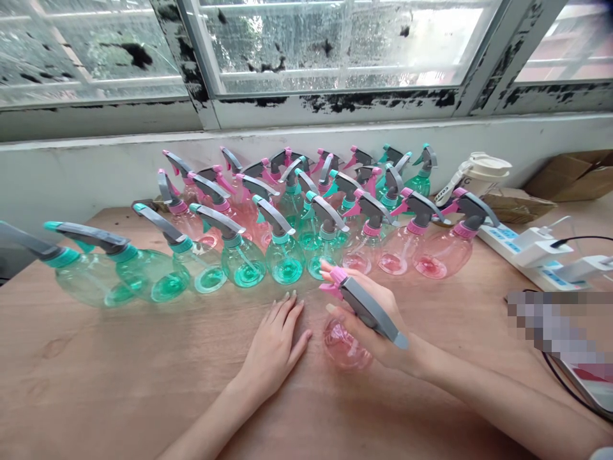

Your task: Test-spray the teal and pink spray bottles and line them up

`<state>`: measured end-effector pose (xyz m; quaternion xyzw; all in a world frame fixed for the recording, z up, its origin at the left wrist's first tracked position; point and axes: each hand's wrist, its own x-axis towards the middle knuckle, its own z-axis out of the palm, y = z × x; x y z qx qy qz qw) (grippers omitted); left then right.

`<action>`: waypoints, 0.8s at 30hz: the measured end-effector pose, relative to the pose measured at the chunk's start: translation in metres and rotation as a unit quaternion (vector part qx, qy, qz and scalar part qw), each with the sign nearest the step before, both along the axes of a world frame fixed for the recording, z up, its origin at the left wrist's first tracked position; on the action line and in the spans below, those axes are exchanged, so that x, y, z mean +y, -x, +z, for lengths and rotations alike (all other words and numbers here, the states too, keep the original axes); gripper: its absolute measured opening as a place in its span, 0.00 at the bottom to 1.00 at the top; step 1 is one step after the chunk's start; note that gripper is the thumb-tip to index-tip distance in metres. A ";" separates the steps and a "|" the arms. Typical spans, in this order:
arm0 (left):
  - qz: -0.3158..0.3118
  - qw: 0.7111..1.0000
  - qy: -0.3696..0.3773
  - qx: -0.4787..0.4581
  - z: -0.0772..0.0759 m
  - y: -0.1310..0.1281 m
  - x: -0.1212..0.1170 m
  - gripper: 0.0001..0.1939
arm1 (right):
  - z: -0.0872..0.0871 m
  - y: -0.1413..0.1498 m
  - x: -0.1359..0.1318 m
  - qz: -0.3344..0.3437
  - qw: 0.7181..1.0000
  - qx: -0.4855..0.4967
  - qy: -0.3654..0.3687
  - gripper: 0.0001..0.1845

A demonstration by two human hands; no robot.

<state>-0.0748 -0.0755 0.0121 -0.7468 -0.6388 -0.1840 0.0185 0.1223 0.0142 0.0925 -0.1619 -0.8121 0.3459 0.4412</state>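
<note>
My right hand (378, 319) is wrapped round the neck of a pink spray bottle (345, 345) with a grey and pink trigger head, its nozzle pointing up and to the left. The bottle's base appears low, at or near the tabletop; I cannot tell whether it touches. My left hand (272, 338) lies flat on the wood to the left of that bottle, fingers stretched out and holding nothing. Just beyond both hands runs a front row of spray bottles, green ones (287, 259) at left and centre, pink ones (443, 252) at right.
More pink and green spray bottles crowd behind the front row, before the window wall (96, 169). At right are a lidded white cup (481, 171), brown cardboard (575, 176), a white power strip (522, 259) with plugs and cables, and a partly pixelated device (582, 364). The wooden table (119, 377) extends beneath.
</note>
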 end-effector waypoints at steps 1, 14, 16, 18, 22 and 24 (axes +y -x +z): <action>0.000 1.000 -0.002 -0.002 0.000 0.000 0.000 0.20 | -0.001 0.000 0.000 -0.006 1.000 0.002 -0.007 0.20; -0.002 1.000 -0.002 -0.004 0.000 0.001 0.000 0.22 | -0.002 -0.001 -0.001 0.006 1.000 -0.004 0.024 0.14; -0.001 1.000 -0.001 -0.005 0.000 0.000 0.000 0.22 | -0.001 -0.001 -0.001 0.009 1.000 -0.004 0.027 0.14; 0.000 1.000 0.000 -0.005 -0.001 0.001 0.000 0.22 | -0.002 -0.001 -0.001 0.008 0.999 -0.006 0.033 0.16; 0.002 1.000 -0.001 -0.006 -0.001 0.001 0.000 0.22 | -0.006 -0.001 -0.001 -0.001 0.998 0.002 0.058 0.22; 0.002 1.000 -0.002 -0.009 -0.001 0.001 -0.001 0.22 | -0.008 -0.001 -0.002 -0.009 0.997 0.019 0.068 0.25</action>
